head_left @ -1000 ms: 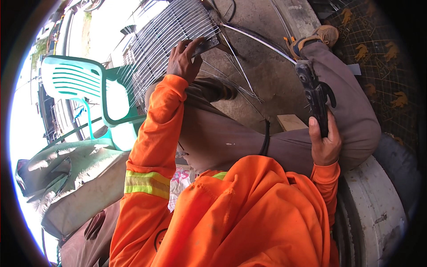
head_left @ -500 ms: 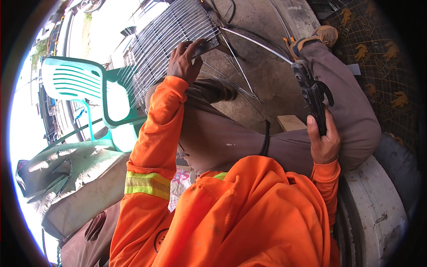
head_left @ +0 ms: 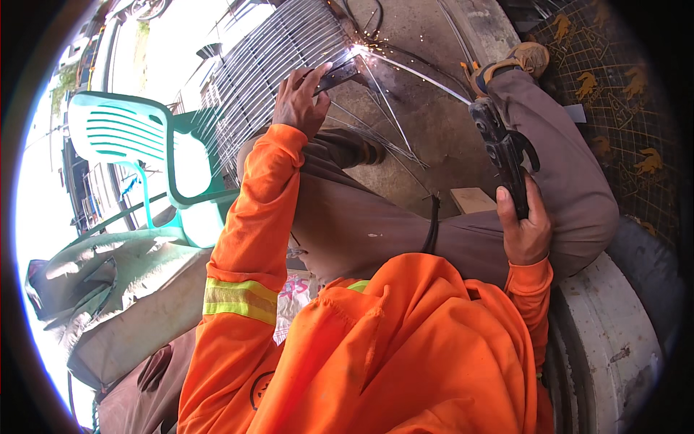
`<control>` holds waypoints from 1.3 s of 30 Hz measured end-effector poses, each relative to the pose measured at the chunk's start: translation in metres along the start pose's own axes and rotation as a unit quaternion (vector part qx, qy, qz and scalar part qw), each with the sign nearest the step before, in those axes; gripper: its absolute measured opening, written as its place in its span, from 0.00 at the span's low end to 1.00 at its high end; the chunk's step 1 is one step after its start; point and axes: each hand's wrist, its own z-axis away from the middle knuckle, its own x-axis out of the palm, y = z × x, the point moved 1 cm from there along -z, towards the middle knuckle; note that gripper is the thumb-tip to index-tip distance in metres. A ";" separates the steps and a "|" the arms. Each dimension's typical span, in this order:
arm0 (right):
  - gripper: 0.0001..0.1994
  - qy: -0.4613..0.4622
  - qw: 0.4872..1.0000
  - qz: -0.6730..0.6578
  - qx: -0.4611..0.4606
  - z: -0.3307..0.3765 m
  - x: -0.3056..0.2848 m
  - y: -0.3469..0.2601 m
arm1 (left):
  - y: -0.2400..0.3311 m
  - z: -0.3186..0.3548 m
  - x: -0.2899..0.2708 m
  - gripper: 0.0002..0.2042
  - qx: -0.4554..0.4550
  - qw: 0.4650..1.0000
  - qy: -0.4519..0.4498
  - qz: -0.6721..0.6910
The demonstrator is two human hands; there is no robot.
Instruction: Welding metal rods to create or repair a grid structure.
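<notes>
My left hand (head_left: 300, 101) reaches up to a metal wire grille (head_left: 267, 65) and pinches a small dark flat piece (head_left: 340, 72) against its edge. My right hand (head_left: 524, 231) grips a black welding electrode holder (head_left: 502, 152) above my right knee. A thin rod (head_left: 419, 72) runs from the holder to the grille's corner, where a bright arc and sparks (head_left: 359, 49) show. Both arms are in orange sleeves with a reflective band.
A green plastic chair (head_left: 123, 137) stands left of the grille. My legs in grey-brown trousers cross the middle, with a shoe (head_left: 520, 58) at upper right. A wooden block (head_left: 470, 199), a black cable (head_left: 434, 224), a concrete ring (head_left: 614, 340) and wire mesh (head_left: 622, 87) lie around.
A bright arc with sparks has appeared at the grille's corner by my left fingers. My right hand with the holder has shifted slightly; my left hand stays on the grille.
</notes>
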 end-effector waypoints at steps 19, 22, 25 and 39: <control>0.21 0.025 1.000 -0.007 -0.002 0.000 0.003 0.004 | -0.005 0.005 0.002 0.28 -0.010 1.000 0.000 -0.002; 0.21 0.018 1.000 -0.008 0.006 -0.001 0.002 0.005 | -0.002 0.004 0.003 0.28 -0.026 1.000 -0.008 0.009; 0.21 0.015 1.000 -0.013 0.012 0.000 0.003 0.006 | 0.002 0.002 -0.002 0.28 -0.038 0.999 -0.028 0.022; 0.21 0.033 0.998 -0.044 0.042 0.000 0.001 0.002 | 0.003 0.001 0.001 0.27 0.013 1.000 0.013 0.005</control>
